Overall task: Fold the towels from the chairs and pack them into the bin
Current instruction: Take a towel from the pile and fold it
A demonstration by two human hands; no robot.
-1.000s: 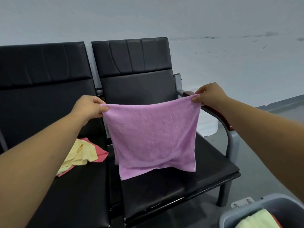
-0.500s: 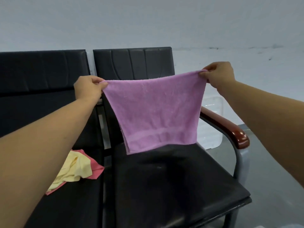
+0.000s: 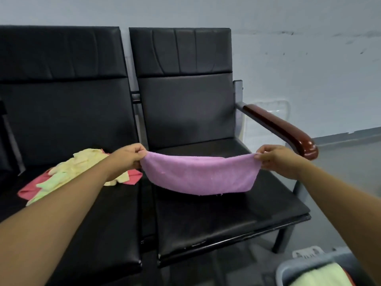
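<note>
A purple towel (image 3: 200, 175) hangs folded in a shallow sling just above the seat of the right black chair (image 3: 226, 211). My left hand (image 3: 128, 156) pinches its left end and my right hand (image 3: 276, 159) pinches its right end. On the left chair seat (image 3: 99, 223) lie a crumpled pale yellow towel (image 3: 68, 174) and a pink towel (image 3: 134, 176) beneath it, partly hidden by my left forearm. A grey bin (image 3: 296, 269) stands at the bottom right with a pale green towel (image 3: 321, 275) inside.
The right chair has a dark red armrest (image 3: 282, 129) just beyond my right hand. A pale wall runs behind both chairs. Grey floor lies to the right of the chairs, around the bin.
The towel hung open and was raised high in front of the chair back. Now both hands are low over the seat and the towel is doubled into a short band.
</note>
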